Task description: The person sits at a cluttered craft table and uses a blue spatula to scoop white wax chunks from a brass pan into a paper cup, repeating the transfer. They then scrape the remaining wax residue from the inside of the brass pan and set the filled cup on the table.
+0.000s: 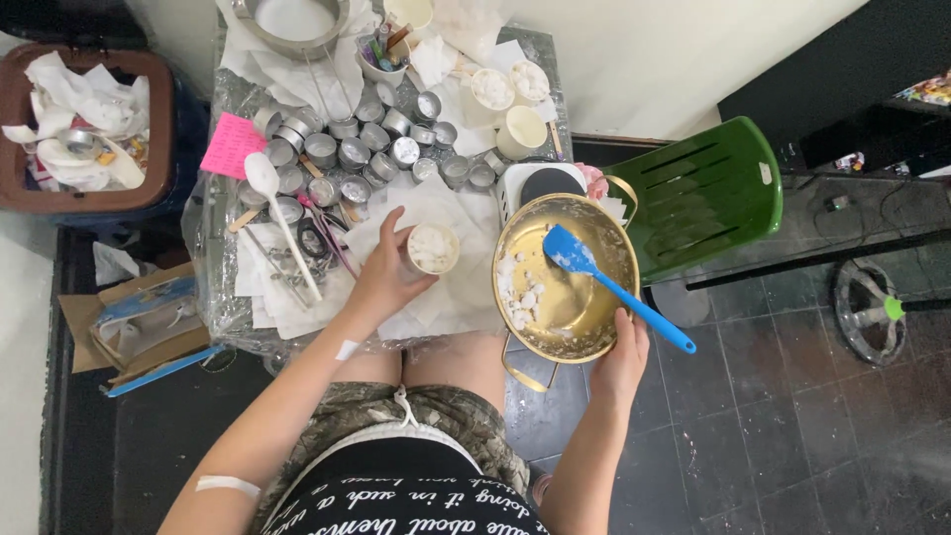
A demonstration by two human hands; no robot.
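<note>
My left hand [381,277] grips a small white cup [433,248] filled with white wax chunks, held over white paper on the table. My right hand [622,362] holds the rim of a gold-coloured pan [594,327] near its lower right edge. Inside the pan lie white wax pieces [517,292] along the left side. A blue spatula [604,279] rests in the pan with its handle sticking out over the right rim; neither hand is on it.
Several small metal tins [352,149] crowd the table, with a white spoon [277,213], a pink note [233,144] and more wax cups [492,87]. A white hot plate [540,181] sits behind the pan. A green chair [703,193] stands right, a brown bin [84,124] left.
</note>
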